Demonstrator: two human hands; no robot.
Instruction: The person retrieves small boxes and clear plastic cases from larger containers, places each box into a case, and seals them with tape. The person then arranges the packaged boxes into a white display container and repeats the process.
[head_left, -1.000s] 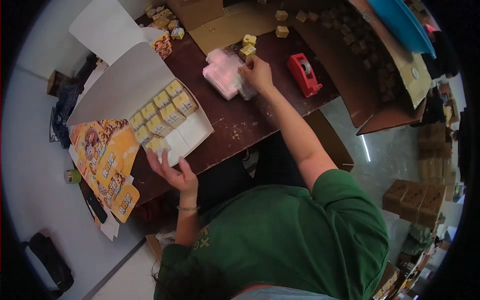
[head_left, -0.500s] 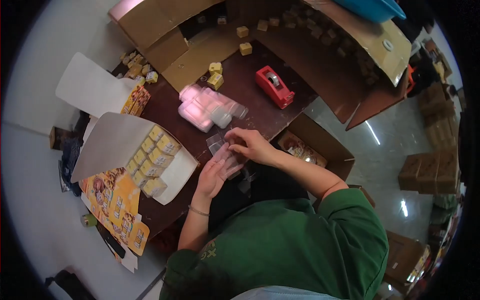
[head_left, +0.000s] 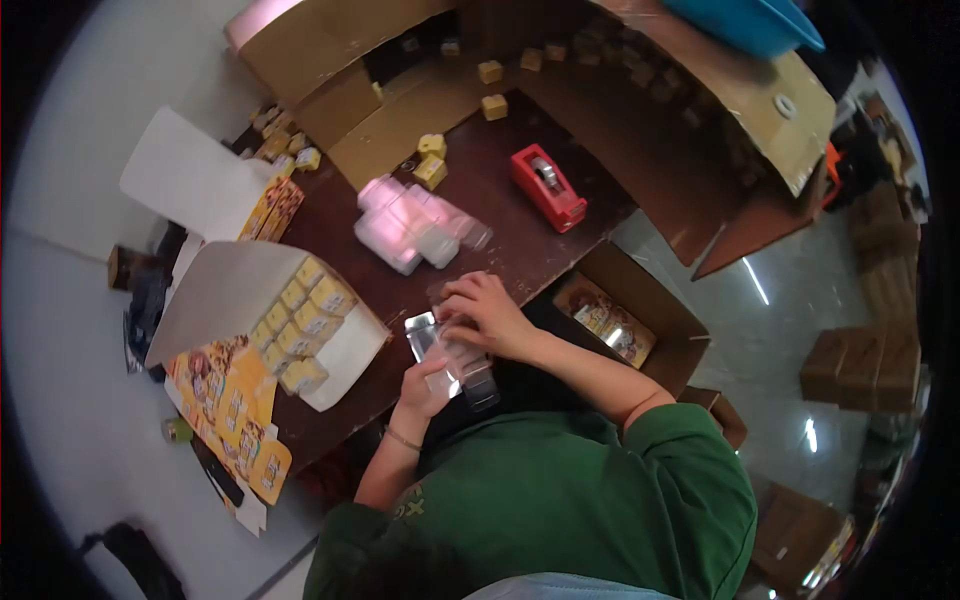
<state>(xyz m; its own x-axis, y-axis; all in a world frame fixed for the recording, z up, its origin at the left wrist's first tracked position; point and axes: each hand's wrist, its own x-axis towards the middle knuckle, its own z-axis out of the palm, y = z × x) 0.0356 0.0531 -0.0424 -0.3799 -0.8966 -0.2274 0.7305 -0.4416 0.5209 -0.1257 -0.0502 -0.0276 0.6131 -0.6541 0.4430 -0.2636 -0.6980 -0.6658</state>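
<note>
Having moved away from the plastic stack (head_left: 408,228) and the white carton (head_left: 352,358), the right hand (head_left: 492,312) and left hand (head_left: 422,388) are now meeting on the person's side of the red tape dispenser (head_left: 548,188). They're handling a clear plastic box (head_left: 466,368), which the left is clamping. The right's fingers are curling over it; I can't tell whether they're pinching. Left of the dispenser, the stack is lying; farther left, yellow boxes (head_left: 300,320) are sitting in the carton.
</note>
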